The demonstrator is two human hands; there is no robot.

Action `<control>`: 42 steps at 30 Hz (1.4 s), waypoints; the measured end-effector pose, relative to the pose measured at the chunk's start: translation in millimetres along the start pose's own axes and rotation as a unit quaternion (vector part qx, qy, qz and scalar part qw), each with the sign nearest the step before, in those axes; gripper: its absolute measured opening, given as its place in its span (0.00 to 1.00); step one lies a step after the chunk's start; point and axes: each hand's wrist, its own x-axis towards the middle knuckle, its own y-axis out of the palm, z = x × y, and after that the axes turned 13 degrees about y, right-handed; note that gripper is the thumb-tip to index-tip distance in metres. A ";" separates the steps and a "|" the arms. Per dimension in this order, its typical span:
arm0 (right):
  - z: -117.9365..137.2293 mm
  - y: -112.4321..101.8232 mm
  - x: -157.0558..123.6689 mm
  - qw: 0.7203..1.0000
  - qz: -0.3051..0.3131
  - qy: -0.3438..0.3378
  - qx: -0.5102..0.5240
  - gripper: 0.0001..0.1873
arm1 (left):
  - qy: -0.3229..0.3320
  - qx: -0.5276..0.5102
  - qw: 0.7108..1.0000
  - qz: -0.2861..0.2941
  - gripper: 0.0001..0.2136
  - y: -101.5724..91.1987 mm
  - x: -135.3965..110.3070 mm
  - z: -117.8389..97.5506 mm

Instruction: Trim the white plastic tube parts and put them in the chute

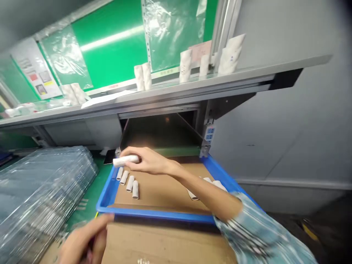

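The right hand was closed around a white paper-wrapped cylindrical roll at 12 o'clock over the blue plastic tray. It looked light, slightly soft, best held gently mid-body. Can't tell what the left hand at 7 o'clock was doing.

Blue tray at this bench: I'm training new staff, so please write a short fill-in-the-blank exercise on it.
The white tubes lie on cardboard in a ____ tray.
The right hand holds one tube above ____ tubes lying side by side.
Stacked clear plastic sheets lie to the ____ of the tray.

Answers: blue; four; left.
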 end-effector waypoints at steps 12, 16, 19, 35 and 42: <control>11.8 -4.5 -135.2 0.910 -0.166 0.100 0.367 0.25 | 0.044 -0.302 0.952 0.012 0.15 95.4 128.7 -24.2; 1.5 -8.4 -134.2 0.905 -0.198 0.092 0.365 0.21 | 0.015 -0.301 0.953 0.032 0.15 106.5 132.3 -21.1; -1.4 -5.8 -133.0 0.906 -0.210 0.096 0.354 0.22 | 0.004 -0.300 0.954 0.018 0.15 109.6 130.2 -16.9; 0.1 3.0 -132.1 0.940 -0.196 0.048 0.275 0.20 | 0.116 -0.294 0.949 0.013 0.14 110.1 123.3 2.3; 6.5 2.3 -131.9 0.936 -0.212 0.043 0.277 0.19 | 0.200 -0.260 0.945 0.004 0.20 111.8 118.7 10.2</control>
